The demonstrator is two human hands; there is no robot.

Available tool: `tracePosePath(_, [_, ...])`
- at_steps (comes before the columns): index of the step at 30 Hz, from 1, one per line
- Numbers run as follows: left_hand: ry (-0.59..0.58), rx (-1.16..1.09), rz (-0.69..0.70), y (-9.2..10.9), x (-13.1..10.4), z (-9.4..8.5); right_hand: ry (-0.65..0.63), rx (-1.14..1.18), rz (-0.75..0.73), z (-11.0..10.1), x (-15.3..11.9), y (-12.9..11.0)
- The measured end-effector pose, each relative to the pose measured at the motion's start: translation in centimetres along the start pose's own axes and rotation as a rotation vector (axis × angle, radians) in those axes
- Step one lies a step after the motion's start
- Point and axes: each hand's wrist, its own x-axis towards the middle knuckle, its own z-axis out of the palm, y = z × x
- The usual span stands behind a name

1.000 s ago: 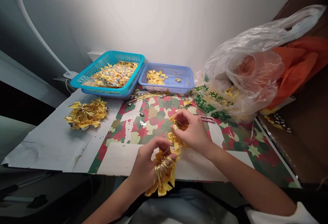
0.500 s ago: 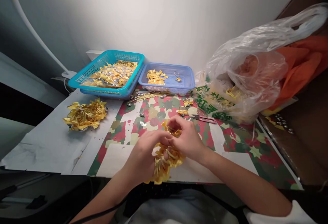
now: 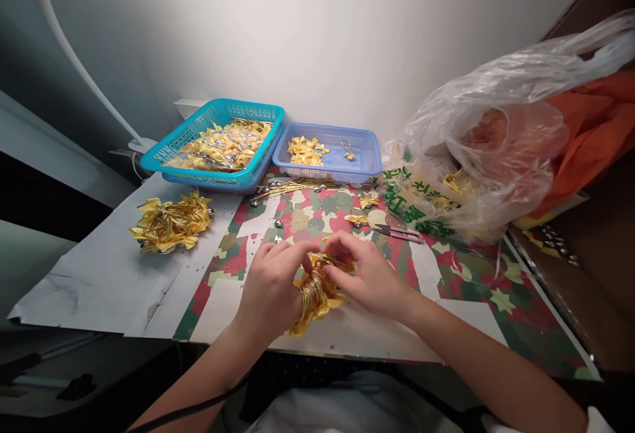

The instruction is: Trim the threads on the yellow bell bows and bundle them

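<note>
Between my two hands is a bunch of gold ribbon bows (image 3: pixel 317 301) with looped gold cords, just above the front of the table. My left hand (image 3: pixel 275 284) curls around its left side, fingers bent over the top. With thumb and fingers, my right hand (image 3: pixel 364 274) grips the cords on the upper right. My fingers hide part of the bunch. A second bundle of gold bows (image 3: pixel 173 221) with silver bells lies on the white paper at left. Pink-handled thread snips (image 3: pixel 399 233) rest beyond my right hand, near loose gold bows (image 3: pixel 357 219).
A turquoise basket (image 3: pixel 213 175) holding bagged bows and a blue basket (image 3: pixel 354 172) with gold bows stand at the back. Gold cords (image 3: pixel 292 187) and silver bells lie before them. A plastic bag (image 3: pixel 476 188) bulges at right; a white lamp (image 3: pixel 74 56) rises at left.
My left fingers have lifted and spread over the top of the bunch. My hands have drawn slightly apart, and the bunch has turned and risen a little. The whole view has shifted slightly.
</note>
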Motion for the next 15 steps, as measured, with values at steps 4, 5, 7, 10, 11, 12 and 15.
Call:
tracePosePath(4, [-0.036, 0.056, -0.003, 0.0, 0.3, -0.2, -0.020, -0.046, -0.001, 0.1, 0.2, -0.2])
tracePosePath(5, [-0.041, 0.066, -0.006, 0.0, 0.4, -0.2, -0.039, -0.044, 0.006, 0.2, 0.3, -0.2])
tracePosePath(7, [-0.051, 0.081, -0.024, 0.0, 0.7, -0.2, -0.071, -0.026, 0.027, 0.3, 0.4, -0.1])
tracePosePath(10, [-0.093, 0.056, -0.043, -0.2, 1.1, 0.0, -0.064, 0.007, 0.056, 0.4, 0.6, 0.1])
tracePosePath(11, [-0.116, 0.037, -0.040, -0.3, 1.3, 0.0, -0.058, 0.012, 0.064, 0.4, 0.6, 0.1])
tracePosePath(12, [-0.139, 0.012, -0.035, -0.5, 1.5, 0.1, -0.056, 0.015, 0.069, 0.4, 0.7, 0.1])
tracePosePath(15, [-0.190, -0.102, -0.044, -1.1, 2.0, 0.4, -0.067, 0.041, 0.073, 0.2, 1.0, 0.1])
